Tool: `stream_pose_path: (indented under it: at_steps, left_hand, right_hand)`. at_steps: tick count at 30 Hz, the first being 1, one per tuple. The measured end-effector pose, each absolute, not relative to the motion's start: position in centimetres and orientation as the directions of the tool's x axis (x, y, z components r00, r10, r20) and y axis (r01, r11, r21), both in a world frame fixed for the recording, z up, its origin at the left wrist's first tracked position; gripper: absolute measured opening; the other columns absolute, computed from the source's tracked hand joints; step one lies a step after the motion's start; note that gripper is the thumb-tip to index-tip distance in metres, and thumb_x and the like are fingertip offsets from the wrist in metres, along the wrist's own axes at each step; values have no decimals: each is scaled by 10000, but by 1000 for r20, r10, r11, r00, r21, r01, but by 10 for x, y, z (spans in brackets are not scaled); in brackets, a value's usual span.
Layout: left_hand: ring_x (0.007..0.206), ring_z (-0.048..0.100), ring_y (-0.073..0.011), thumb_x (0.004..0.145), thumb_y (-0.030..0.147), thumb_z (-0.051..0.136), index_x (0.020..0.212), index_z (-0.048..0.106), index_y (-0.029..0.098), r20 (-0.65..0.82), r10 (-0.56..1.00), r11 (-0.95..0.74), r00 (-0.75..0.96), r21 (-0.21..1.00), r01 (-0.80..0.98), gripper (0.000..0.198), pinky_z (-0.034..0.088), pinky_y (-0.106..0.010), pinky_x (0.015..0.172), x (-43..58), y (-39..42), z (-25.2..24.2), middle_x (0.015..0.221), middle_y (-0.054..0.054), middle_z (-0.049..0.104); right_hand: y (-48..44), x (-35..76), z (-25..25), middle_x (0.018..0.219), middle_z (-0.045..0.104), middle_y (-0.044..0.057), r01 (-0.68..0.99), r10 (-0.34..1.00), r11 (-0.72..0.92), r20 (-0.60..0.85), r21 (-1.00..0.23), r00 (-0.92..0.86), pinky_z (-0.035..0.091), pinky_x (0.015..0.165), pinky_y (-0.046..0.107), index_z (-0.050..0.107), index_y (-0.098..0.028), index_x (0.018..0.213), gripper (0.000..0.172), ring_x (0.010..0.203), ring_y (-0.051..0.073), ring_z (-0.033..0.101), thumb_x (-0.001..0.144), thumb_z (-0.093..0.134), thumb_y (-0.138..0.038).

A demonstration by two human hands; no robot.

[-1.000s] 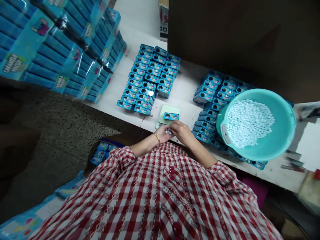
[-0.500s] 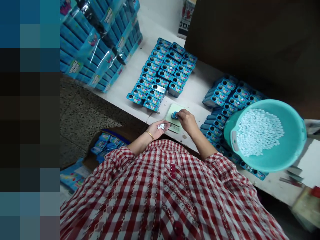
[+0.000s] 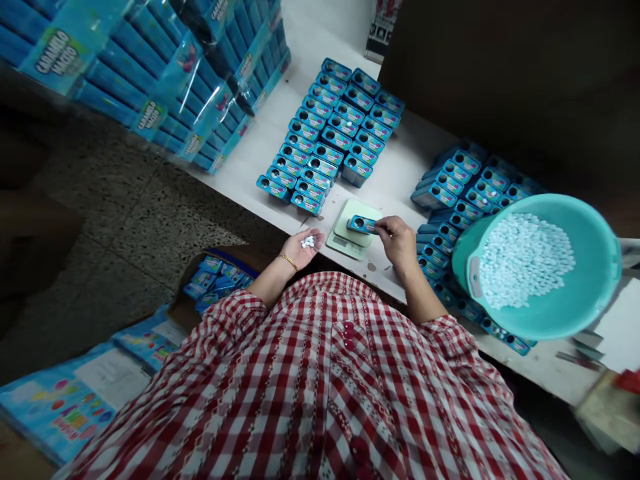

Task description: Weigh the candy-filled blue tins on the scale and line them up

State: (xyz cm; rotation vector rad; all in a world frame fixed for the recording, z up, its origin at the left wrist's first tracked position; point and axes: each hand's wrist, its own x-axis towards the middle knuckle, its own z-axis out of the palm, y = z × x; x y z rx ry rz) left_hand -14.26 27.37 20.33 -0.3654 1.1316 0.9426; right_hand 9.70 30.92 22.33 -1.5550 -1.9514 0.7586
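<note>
On its upturned palm, my left hand (image 3: 301, 249) holds several small white candies (image 3: 308, 242), just left of the pale green scale (image 3: 355, 249). My right hand (image 3: 397, 239) pinches the right end of a blue box (image 3: 361, 224) that is over the scale's plate. The box has a round dark opening on top. Beyond the scale stand rows of similar blue boxes (image 3: 317, 179) with round openings. More blue boxes (image 3: 443, 190) are grouped to the right.
A turquoise tub (image 3: 590, 267) of white candies stands at the right, close to the boxes. Wrapped blue packs (image 3: 150, 73) are stacked at the upper left. Below the table's left edge, a carton holds blue packets (image 3: 203, 283). A dark panel (image 3: 510, 80) rises behind.
My right hand has moved slightly right and now grips the box by its right end, leaving its top visible. My left hand has shifted left with the candies. The whole view has also shifted.
</note>
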Motion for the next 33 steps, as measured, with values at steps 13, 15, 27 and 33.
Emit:
stream_pose_path:
  at_steps: [13,15,27,33]
  left_hand:
    - [726,650,-141,876,151,417,798,625,69,-860,476,610,182,174,-773,237,521,-226,652,-137,267,201,743,-114,673]
    - [768,654,-161,890,180,395,833,635,61,-832,490,645,258,147,-750,274,523,-261,697,-132,266,203,795,-133,681]
    - [690,645,-149,925,226,321,934,637,69,-826,365,766,429,5,-642,353,504,-292,764,-127,242,203,736,-94,673]
    - [655,644,-157,911,194,347,811,640,79,-829,348,798,437,17,-603,331,481,-338,846,-132,238,198,606,-68,639]
  right_hand:
    - [311,79,224,921,650,65,663,957,255,88,-704,-275,484,789,320,635,-186,910,133,862,176,598,840,528,-223]
    - [299,71,229,931,648,76,657,939,296,87,-693,-332,484,808,322,633,-180,943,162,884,178,591,861,506,-239]
    - [250,16,229,1101,554,97,607,602,555,-229,-568,-765,473,854,302,537,-152,1160,312,1034,190,493,880,405,-111]
    - [252,26,219,994,583,86,552,668,454,-143,-700,-730,478,811,295,590,-174,1030,223,937,167,539,876,431,-150]
